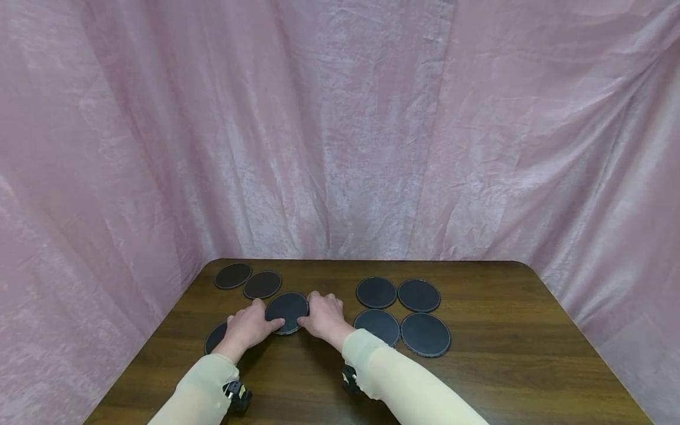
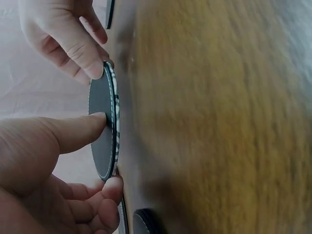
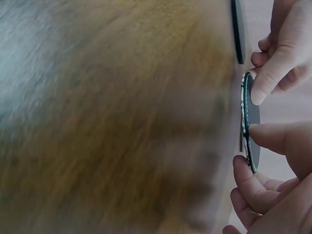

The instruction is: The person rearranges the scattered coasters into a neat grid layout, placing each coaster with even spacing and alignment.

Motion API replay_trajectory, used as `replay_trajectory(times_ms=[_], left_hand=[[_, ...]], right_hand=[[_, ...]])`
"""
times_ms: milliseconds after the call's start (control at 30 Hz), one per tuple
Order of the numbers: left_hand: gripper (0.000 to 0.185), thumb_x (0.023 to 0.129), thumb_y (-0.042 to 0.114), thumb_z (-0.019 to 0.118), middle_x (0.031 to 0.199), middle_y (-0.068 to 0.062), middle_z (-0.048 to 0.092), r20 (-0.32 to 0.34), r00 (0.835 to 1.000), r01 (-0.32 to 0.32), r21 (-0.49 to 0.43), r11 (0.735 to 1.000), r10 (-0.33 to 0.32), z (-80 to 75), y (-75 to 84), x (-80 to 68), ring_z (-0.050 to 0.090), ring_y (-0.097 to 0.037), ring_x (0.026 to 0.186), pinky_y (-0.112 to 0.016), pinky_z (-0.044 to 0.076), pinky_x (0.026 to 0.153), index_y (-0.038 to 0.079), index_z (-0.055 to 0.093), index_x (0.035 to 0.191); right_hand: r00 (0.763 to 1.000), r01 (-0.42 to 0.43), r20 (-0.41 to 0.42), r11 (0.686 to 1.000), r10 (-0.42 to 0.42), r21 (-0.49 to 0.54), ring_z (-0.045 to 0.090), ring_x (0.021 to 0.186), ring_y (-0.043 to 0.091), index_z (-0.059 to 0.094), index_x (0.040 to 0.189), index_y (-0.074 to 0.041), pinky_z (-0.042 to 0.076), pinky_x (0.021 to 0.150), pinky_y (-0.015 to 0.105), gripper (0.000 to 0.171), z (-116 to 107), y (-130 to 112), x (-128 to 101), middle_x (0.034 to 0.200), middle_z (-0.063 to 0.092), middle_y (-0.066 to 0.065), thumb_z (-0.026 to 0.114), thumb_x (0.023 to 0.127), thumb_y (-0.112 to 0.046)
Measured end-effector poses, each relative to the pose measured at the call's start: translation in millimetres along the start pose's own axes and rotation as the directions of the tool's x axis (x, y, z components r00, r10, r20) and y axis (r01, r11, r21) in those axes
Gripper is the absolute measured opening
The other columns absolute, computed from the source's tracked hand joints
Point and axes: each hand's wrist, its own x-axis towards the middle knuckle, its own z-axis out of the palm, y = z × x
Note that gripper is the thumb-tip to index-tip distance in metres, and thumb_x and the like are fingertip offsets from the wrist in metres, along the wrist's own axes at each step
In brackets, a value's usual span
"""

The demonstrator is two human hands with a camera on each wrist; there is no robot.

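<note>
Two arms in long, pale cream-yellow sleeves: left sleeve (image 1: 199, 389), right sleeve (image 1: 404, 383). Fabric smooth and close-fitting, lightly creased near the cuffs, ending just short of the wrists. Both hands bare: left hand (image 1: 248, 326), right hand (image 1: 324, 317). No rings, no gloves. Short, plain, unpainted fingernails in the wrist views. Under each forearm a small black device strapped on, boxy and hard-edged: left wrist camera (image 1: 237, 394) with a few small yellowish fittings on its casing, right wrist camera (image 1: 349, 379) mostly tucked beneath the sleeve, only a dark corner showing.
</note>
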Motion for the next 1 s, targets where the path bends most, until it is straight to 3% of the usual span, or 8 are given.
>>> replay_trajectory(times_ms=[167,367,500,833,1000], left_hand=[[0.067,0.099,0.046,0.083,0.115,-0.024,0.073,-0.001,1.0,-0.015,-0.04,0.999,0.015,-0.3,5.4,-0.1,0.071,-0.044,0.107,-0.067,0.045,0.096,-0.013,0.063,0.125],[0.065,0.098,0.043,0.084,0.12,-0.025,0.074,-0.021,0.999,-0.032,-0.111,0.993,0.03,-1.4,20.3,-1.2,0.071,-0.045,0.112,-0.069,0.045,0.098,-0.011,0.061,0.129],[0.066,0.098,0.043,0.084,0.112,-0.02,0.076,-0.024,0.999,-0.042,-0.11,0.993,0.039,-1.9,31.7,-1.9,0.072,-0.042,0.109,-0.067,0.046,0.096,-0.009,0.061,0.131],[0.062,0.099,0.045,0.083,0.094,-0.009,0.073,-0.005,0.997,-0.075,-0.071,0.995,0.074,5.0,53.8,1.4,0.074,-0.038,0.099,-0.065,0.046,0.097,-0.005,0.062,0.129],[0.059,0.098,0.045,0.085,0.086,-0.005,0.068,-0.002,0.996,-0.089,-0.087,0.992,0.09,9.0,64.2,0.9,0.072,-0.032,0.09,-0.062,0.045,0.093,-0.002,0.06,0.123]], right_hand=[[1.0,-0.008,0.017,1.0,0.008,0.023,0.062,0.11,0.034,0.071,0.129,-0.002,0.044,0.109,0.052,0.048,-9,7,-3,0.111,0.078,0.011,0.089,0.096,-0.032],[1.0,-0.001,0.017,0.999,0.001,0.046,0.061,0.11,0.036,0.068,0.134,-0.001,0.043,0.109,0.054,0.05,-25,15,-6,0.089,0.072,0.006,0.089,0.097,-0.028],[1.0,0.004,0.011,0.998,-0.005,0.069,0.06,0.104,0.035,0.066,0.133,-0.003,0.043,0.105,0.055,0.048,-34,23,-8,0.082,0.064,0.0,0.088,0.097,-0.027],[1.0,-0.005,0.021,0.994,0.002,0.114,0.062,0.102,0.028,0.066,0.126,-0.005,0.045,0.105,0.054,0.04,-52,49,-16,0.094,0.068,-0.001,0.086,0.099,-0.026],[1.0,-0.005,0.027,0.994,0.002,0.112,0.062,0.098,0.024,0.066,0.129,-0.005,0.05,0.095,0.048,0.042,-59,59,-20,0.097,0.068,0.0,0.086,0.099,-0.026]])
